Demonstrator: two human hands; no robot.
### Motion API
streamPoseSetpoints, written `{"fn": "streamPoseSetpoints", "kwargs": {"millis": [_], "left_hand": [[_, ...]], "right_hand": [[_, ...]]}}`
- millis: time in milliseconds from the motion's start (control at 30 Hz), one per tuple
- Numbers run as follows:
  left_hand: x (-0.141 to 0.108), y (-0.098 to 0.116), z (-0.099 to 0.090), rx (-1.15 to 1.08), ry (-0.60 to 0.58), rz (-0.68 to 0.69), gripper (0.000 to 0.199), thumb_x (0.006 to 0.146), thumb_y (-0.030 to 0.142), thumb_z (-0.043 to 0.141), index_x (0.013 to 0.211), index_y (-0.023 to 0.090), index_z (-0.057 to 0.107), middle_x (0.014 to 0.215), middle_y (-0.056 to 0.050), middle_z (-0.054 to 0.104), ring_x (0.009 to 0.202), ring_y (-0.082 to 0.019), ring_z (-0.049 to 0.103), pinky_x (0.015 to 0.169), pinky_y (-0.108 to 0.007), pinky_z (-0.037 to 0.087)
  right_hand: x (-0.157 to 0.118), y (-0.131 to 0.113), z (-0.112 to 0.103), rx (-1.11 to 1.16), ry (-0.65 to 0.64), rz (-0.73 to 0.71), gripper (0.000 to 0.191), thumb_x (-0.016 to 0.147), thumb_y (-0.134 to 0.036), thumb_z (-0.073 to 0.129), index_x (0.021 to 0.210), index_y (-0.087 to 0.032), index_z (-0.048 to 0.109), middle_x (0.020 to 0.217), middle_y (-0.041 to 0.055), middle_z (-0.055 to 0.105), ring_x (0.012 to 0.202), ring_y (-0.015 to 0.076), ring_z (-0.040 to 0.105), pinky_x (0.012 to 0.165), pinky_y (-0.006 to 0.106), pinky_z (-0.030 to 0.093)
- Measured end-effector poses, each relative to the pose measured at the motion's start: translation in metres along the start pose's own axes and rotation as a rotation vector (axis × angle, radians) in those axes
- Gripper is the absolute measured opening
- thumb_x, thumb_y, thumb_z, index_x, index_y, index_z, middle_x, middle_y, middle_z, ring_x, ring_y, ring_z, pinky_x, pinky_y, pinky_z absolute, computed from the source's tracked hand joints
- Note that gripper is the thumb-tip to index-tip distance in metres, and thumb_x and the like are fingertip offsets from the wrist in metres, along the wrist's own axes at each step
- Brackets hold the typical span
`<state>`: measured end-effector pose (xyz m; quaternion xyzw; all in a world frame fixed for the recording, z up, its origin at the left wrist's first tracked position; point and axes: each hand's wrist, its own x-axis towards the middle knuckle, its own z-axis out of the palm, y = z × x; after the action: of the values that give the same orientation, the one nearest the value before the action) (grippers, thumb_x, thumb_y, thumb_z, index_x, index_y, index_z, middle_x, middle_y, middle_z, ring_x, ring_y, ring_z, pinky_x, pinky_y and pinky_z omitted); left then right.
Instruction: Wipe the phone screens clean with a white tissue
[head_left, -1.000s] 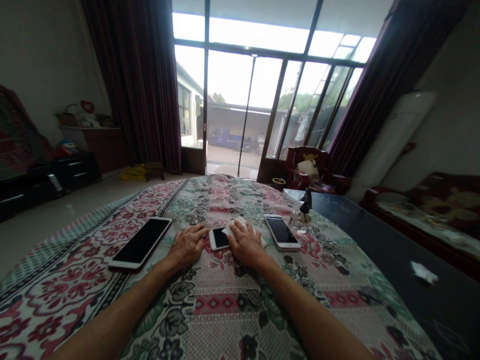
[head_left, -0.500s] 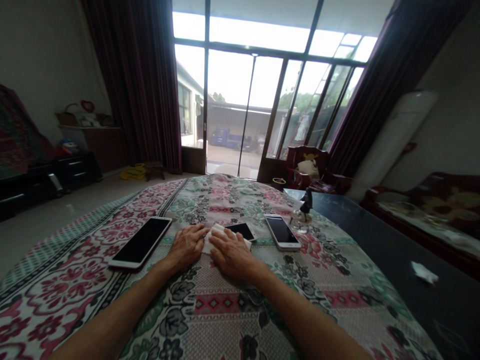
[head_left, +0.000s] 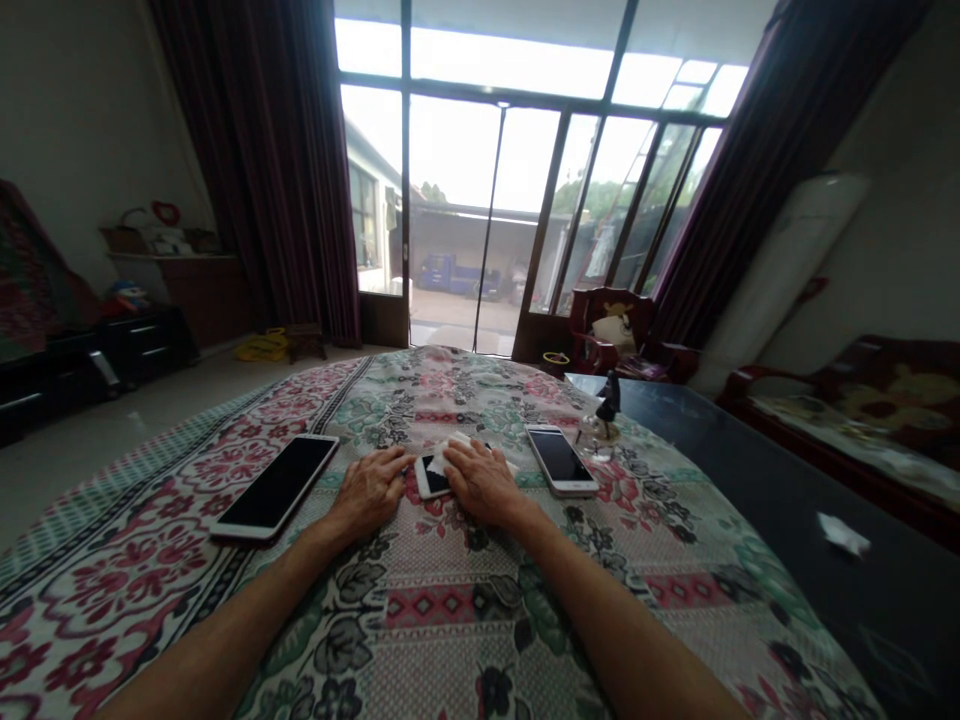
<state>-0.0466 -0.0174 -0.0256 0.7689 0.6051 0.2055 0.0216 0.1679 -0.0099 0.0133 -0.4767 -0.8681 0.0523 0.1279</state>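
A small white smartphone (head_left: 429, 484) lies on the patterned tablecloth (head_left: 435, 610), its dark screen partly hidden. My right hand (head_left: 480, 480) presses a white tissue (head_left: 442, 459) flat onto that screen, with the tissue showing around the fingers. Just left of the phone, my left hand (head_left: 371, 490) rests on the cloth, fingers stretched out and holding nothing; its fingertips are near the phone's left edge. Farther left lies a large white-framed tablet or phone (head_left: 277, 487), screen up. To the right is another white smartphone (head_left: 561, 460), also screen up.
Behind the right phone stands a clear bottle with a black spray top (head_left: 602, 425). A crumpled tissue (head_left: 844, 535) lies on the dark tabletop (head_left: 787, 560) at the right. Beyond the table are a wooden chair (head_left: 611, 330) and glass doors (head_left: 480, 230).
My right hand has slid slightly right with the tissue, uncovering the phone's left end. The left hand has moved a little left, off the tissue.
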Motion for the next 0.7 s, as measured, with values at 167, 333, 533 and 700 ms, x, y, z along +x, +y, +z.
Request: {"fn": "streamPoseSetpoints", "kwargs": {"millis": [167, 333, 533, 700], "left_hand": [[0.000, -0.001, 0.001, -0.032, 0.020, -0.002, 0.042, 0.088, 0.020, 0.043, 0.125, 0.029, 0.063, 0.139, -0.005, 0.057, 0.128, -0.024, 0.050, 0.108, -0.042, 0.037], [0.000, -0.001, 0.002, -0.043, 0.015, -0.016, 0.043, 0.087, 0.019, 0.044, 0.124, 0.030, 0.063, 0.140, -0.004, 0.057, 0.129, -0.023, 0.050, 0.108, -0.043, 0.036], [-0.001, 0.001, 0.001, -0.009, 0.007, -0.007, 0.043, 0.089, 0.021, 0.042, 0.127, 0.024, 0.062, 0.141, -0.007, 0.055, 0.131, -0.025, 0.048, 0.109, -0.044, 0.036], [-0.002, 0.001, 0.000, -0.001, 0.011, -0.010, 0.042, 0.088, 0.019, 0.044, 0.126, 0.023, 0.063, 0.141, -0.007, 0.055, 0.131, -0.025, 0.048, 0.109, -0.042, 0.036]], "right_hand": [[0.000, 0.012, -0.001, -0.035, 0.042, 0.143, 0.043, 0.100, -0.038, 0.029, 0.132, -0.024, 0.052, 0.149, 0.0060, 0.043, 0.136, 0.0314, 0.033, 0.105, 0.053, 0.031], [-0.008, 0.002, 0.005, -0.043, 0.064, 0.177, 0.047, 0.098, -0.040, 0.033, 0.139, -0.022, 0.046, 0.153, 0.0080, 0.038, 0.139, 0.0347, 0.028, 0.108, 0.056, 0.026], [-0.027, -0.039, 0.013, 0.013, 0.025, 0.021, 0.055, 0.097, -0.045, 0.034, 0.145, -0.018, 0.039, 0.155, 0.0109, 0.034, 0.141, 0.0362, 0.025, 0.112, 0.058, 0.019], [-0.028, -0.050, 0.009, 0.063, -0.007, -0.063, 0.052, 0.097, -0.044, 0.033, 0.142, -0.020, 0.044, 0.153, 0.0098, 0.038, 0.140, 0.0355, 0.028, 0.112, 0.057, 0.021]]}}
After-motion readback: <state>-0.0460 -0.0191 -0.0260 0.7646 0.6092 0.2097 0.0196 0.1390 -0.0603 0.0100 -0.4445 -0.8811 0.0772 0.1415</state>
